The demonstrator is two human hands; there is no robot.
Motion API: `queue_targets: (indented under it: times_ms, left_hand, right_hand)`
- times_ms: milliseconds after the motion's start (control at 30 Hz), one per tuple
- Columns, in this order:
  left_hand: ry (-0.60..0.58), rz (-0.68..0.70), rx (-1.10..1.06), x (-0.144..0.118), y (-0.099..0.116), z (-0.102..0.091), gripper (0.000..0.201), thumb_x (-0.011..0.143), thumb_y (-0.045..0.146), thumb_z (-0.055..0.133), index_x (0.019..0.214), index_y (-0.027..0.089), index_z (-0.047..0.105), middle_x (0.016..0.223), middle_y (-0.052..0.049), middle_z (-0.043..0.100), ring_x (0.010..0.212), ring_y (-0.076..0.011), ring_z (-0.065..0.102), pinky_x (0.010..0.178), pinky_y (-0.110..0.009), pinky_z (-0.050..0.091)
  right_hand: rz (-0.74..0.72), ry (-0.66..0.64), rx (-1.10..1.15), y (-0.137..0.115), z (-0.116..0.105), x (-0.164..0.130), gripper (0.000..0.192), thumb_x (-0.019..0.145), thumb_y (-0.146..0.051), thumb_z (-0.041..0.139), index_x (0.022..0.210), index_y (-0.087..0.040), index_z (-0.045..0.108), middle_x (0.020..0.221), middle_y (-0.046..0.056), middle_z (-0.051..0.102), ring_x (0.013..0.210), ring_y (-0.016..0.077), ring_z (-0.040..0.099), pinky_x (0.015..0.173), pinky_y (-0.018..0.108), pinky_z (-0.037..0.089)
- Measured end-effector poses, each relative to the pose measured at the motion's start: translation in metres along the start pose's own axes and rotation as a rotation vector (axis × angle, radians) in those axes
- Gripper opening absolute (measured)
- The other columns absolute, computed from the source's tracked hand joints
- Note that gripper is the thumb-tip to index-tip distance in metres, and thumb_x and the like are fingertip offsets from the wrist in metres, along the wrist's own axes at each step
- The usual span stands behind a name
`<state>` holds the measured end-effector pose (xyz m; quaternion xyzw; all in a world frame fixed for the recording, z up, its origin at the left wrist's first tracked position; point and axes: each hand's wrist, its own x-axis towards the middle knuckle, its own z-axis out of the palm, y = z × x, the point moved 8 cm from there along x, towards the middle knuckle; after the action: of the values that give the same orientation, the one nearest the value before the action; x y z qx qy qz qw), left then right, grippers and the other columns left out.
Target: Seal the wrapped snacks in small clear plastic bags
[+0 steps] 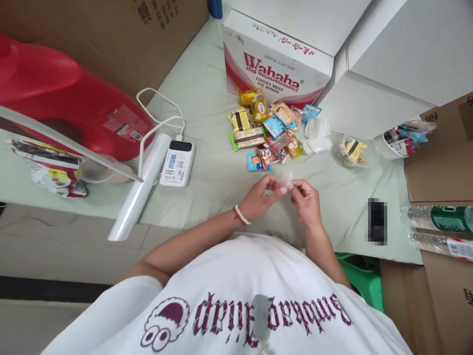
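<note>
Clearly, "Wahaha" marks the carton (275, 61) beyond the pinched plastic (286, 179).

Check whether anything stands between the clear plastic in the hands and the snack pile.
Nothing visible does: the left hand and right hand pinch the clear plastic just short of the snack pile, with only tablecloth showing between plastic and pile.

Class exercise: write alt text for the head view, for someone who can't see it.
A person's left hand and right hand hold crumpled translucent plastic over a pale green tablecloth; beyond lie piled wrapped snacks and a Wahaha carton.
</note>
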<state>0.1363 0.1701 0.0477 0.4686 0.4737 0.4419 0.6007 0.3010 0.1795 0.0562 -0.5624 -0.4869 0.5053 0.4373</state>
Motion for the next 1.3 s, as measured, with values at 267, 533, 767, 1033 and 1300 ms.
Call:
queue_targets:
  times_ms: [267, 533, 767, 1033, 1300]
  left_hand:
    - [-0.207, -0.09, -0.131, 0.01, -0.028, 0.009, 0.047, 0.074, 0.06, 0.082, 0.076, 0.017, 0.063, 0.069, 0.002, 0.061, 0.066, -0.0118, 0.053, 0.065, -0.025, 0.043]
    - [0.151, -0.102, -0.12, -0.007, -0.021, -0.052, 0.046, 0.07, 0.058, 0.084, 0.08, 0.019, 0.06, 0.085, 0.0, 0.064, 0.075, -0.0126, 0.055, 0.07, -0.025, 0.045]
    - [-0.033, -0.235, -0.143, -0.007, -0.022, -0.012, 0.053, 0.081, 0.07, 0.07, 0.079, 0.018, 0.062, 0.067, 0.001, 0.057, 0.057, -0.0106, 0.05, 0.05, -0.024, 0.033]
    - [0.014, -0.209, -0.326, 0.002, -0.035, -0.003, 0.042, 0.07, 0.051, 0.085, 0.076, 0.019, 0.058, 0.062, 0.006, 0.052, 0.056, -0.0072, 0.045, 0.055, -0.022, 0.037]
    - [-0.042, -0.387, -0.224, -0.005, -0.042, 0.002, 0.049, 0.078, 0.065, 0.074, 0.08, 0.018, 0.061, 0.07, 0.001, 0.059, 0.055, -0.0092, 0.053, 0.047, -0.021, 0.034]
  right_hand:
    - [0.221, 0.014, 0.261, 0.028, -0.029, -0.014, 0.023, 0.072, -0.04, 0.072, 0.07, -0.024, 0.056, 0.055, -0.007, 0.037, 0.048, 0.0094, 0.028, 0.043, 0.023, 0.021]
    - [0.279, -0.039, 0.396, 0.035, -0.022, -0.003, 0.023, 0.069, -0.04, 0.07, 0.071, -0.024, 0.053, 0.058, -0.006, 0.036, 0.048, 0.0104, 0.027, 0.041, 0.023, 0.019]
    - [-0.116, -0.102, 0.0, -0.002, 0.001, -0.025, 0.019, 0.087, -0.041, 0.072, 0.076, -0.026, 0.067, 0.072, -0.001, 0.057, 0.066, 0.0162, 0.049, 0.063, 0.03, 0.04]
    - [0.115, 0.155, 0.374, 0.035, -0.022, -0.029, 0.025, 0.078, -0.043, 0.076, 0.08, -0.027, 0.058, 0.063, -0.006, 0.045, 0.057, 0.0127, 0.042, 0.055, 0.025, 0.036]
    - [-0.1, 0.031, -0.022, 0.024, -0.024, -0.052, 0.011, 0.089, -0.04, 0.072, 0.087, -0.028, 0.071, 0.077, 0.0, 0.06, 0.07, 0.0175, 0.053, 0.065, 0.032, 0.043]
